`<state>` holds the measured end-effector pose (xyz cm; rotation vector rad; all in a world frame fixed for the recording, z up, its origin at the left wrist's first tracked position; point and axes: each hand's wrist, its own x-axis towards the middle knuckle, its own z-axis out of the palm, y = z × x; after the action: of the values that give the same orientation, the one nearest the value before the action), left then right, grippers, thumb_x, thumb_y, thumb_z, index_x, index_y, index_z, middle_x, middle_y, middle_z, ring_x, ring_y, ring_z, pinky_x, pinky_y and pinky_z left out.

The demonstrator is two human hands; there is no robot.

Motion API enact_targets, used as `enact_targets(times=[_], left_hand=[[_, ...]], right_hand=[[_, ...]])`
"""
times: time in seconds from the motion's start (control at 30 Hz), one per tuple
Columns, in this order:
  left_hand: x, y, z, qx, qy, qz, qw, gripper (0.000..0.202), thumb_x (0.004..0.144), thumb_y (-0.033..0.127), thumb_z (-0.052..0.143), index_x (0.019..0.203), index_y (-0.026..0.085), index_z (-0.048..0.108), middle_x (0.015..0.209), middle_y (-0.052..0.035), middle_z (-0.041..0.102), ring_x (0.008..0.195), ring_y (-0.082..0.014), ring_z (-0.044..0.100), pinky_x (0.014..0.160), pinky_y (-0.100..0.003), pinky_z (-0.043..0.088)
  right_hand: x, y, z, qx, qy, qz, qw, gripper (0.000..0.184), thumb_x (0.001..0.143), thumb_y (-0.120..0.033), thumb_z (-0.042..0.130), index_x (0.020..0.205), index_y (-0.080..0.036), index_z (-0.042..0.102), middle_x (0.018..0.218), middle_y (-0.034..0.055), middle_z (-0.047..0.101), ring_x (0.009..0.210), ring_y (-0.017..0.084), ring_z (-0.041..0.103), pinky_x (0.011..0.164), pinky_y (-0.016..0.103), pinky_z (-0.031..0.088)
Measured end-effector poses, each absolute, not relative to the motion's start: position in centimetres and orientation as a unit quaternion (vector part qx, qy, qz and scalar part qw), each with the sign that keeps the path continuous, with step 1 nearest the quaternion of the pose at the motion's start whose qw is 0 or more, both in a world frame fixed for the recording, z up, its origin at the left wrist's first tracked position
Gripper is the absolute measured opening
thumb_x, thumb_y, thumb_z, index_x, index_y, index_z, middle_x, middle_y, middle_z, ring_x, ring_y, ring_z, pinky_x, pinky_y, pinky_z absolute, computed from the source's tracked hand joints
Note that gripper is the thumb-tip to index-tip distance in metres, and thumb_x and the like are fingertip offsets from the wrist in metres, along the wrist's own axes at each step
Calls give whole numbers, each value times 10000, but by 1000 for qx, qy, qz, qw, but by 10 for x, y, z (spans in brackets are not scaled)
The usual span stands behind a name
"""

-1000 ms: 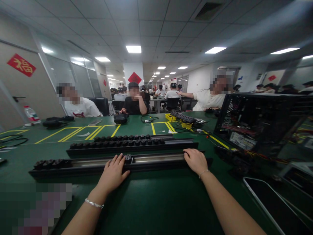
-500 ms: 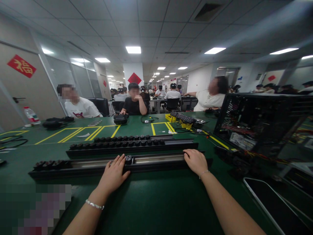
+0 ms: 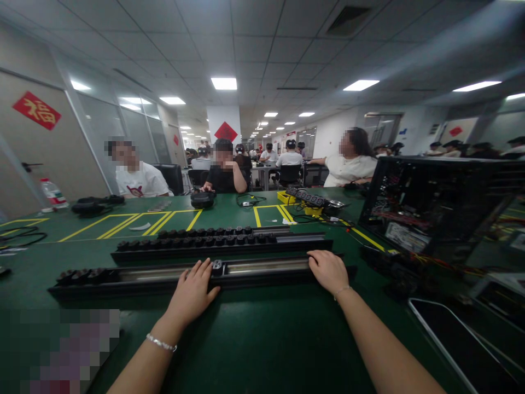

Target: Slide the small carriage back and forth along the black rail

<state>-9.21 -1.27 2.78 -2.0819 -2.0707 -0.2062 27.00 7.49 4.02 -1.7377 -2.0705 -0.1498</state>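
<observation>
A long black rail (image 3: pixel 262 279) with a shiny inner channel lies across the table in front of me. My left hand (image 3: pixel 194 287) is laid over its middle, fingers stretched out and thumb apart. Touching the fingertips is a small black socket-like module (image 3: pixel 217 267) seated in the channel. Farther right, my right hand (image 3: pixel 328 270) is wrapped over the rail near its right end; its fingertips reach the far edge. Several black modules (image 3: pixel 84 275) sit at the rail's left end.
Behind lies a second black rail (image 3: pixel 221 249) filled with similar modules. An open computer case (image 3: pixel 418 208) and loose cables stand at the right, a phone-like slab (image 3: pixel 455 345) nearer me. Yellow trays (image 3: pixel 287 197) are at the back. Several people sit beyond the green table (image 3: pixel 262 339).
My left hand and the small module at its fingertips have shifted slightly right along the rail. My right hand stays put. Two seated people have moved a little.
</observation>
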Motion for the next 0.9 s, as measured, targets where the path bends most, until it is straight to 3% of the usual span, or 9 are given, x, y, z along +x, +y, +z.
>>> enact_targets(times=[0.4,0.9], left_hand=[[-89,-12,25,-697,-704,-80,106,606,808,448,409,1354,186,399,1468,-84,337,1359,-273,266,1044,-478,287],[-79,-13,26,-691,-708,-91,112,595,828,425,385,1354,147,394,1454,-102,358,1343,-256,302,1038,-450,302]], right_hand=[[271,76,38,-624,-746,-56,225,359,844,-300,364,1031,-238,665,1103,29,661,1061,190,550,903,344,381],[270,79,31,-609,-738,-85,280,318,849,-277,372,943,-214,670,1046,40,672,1024,183,554,884,326,371]])
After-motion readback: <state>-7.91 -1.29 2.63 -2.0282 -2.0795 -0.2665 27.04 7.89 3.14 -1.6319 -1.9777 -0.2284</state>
